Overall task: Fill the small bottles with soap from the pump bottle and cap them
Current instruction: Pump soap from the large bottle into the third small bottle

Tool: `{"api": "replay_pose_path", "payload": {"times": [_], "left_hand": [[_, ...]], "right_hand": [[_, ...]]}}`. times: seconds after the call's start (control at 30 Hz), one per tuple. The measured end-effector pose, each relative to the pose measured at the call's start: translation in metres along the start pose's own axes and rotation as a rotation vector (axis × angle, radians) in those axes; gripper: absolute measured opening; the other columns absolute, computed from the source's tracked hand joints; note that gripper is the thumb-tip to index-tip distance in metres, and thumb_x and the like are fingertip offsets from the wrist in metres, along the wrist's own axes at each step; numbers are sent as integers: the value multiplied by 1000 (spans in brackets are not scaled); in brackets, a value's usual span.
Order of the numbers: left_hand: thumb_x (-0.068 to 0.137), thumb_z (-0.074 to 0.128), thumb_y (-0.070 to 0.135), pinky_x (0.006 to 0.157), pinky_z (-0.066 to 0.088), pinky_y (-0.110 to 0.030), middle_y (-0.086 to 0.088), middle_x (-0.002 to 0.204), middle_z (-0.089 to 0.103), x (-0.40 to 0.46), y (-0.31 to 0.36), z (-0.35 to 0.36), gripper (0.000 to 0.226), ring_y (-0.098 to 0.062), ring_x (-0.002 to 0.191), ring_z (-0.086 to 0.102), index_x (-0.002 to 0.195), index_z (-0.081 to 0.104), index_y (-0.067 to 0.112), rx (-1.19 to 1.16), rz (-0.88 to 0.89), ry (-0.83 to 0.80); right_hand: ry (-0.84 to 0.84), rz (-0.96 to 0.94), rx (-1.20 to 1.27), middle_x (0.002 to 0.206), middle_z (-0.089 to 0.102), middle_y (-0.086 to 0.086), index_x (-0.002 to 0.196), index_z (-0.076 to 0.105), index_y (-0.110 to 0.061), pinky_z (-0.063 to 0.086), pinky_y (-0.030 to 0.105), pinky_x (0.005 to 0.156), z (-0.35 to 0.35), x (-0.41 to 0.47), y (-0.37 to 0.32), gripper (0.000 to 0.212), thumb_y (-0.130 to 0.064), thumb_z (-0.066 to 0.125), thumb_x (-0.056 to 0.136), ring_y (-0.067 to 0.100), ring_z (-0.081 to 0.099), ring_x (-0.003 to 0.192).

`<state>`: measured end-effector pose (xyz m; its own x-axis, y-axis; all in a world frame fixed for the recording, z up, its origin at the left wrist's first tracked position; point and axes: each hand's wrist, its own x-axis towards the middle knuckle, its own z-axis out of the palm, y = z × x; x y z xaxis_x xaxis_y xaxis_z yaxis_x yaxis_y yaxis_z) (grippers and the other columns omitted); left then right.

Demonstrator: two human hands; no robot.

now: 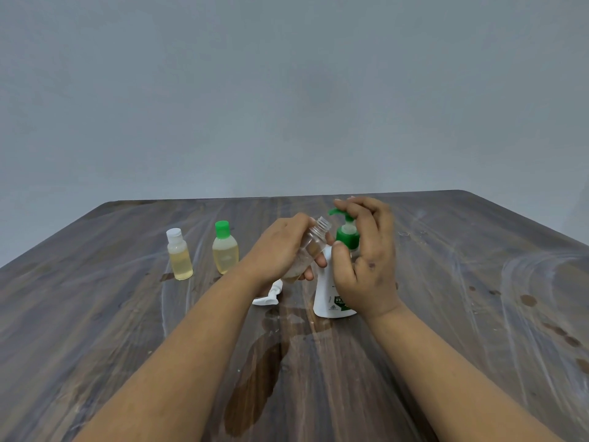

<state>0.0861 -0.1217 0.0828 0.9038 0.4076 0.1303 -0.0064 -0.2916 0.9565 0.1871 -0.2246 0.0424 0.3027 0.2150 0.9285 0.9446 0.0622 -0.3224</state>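
My left hand (280, 250) grips a small clear bottle (314, 239) with no cap, tilted so its threaded neck points up and right toward the green spout. My right hand (366, 250) wraps round the white pump bottle (328, 295), fingers lying over its green pump head (345, 232). Two small bottles of yellowish liquid stand to the left, one with a white cap (178, 255), one with a green cap (224, 248). A white cap (269, 295) lies on the table beside my left wrist.
The dark wooden table (478, 282) shows a wet brown streak (255, 387) running toward me and small drops (527, 299) at the right. A plain grey wall stands behind the far edge.
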Motion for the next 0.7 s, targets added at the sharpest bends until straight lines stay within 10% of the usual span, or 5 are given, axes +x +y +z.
{"api": "replay_pose_path", "payload": {"times": [0.33,0.7], "left_hand": [[101,26,30,49,35,-24,-9,69,66,-1,0,1,48,-24,55,54,89,70,12,-10,-1,3],[101,26,29,49,35,-24,-8,69,65,-1,0,0,48,-23,54,53,88,70,13,-7,2,2]], "right_hand": [[15,28,17,103,47,0,101,66,0,40,12,71,1,2,0,37,-11,44,73,16,53,80],[4,19,9,112,45,1,109,62,1,41,11,81,1,1,-2,41,-7,49,71,12,52,92]]}}
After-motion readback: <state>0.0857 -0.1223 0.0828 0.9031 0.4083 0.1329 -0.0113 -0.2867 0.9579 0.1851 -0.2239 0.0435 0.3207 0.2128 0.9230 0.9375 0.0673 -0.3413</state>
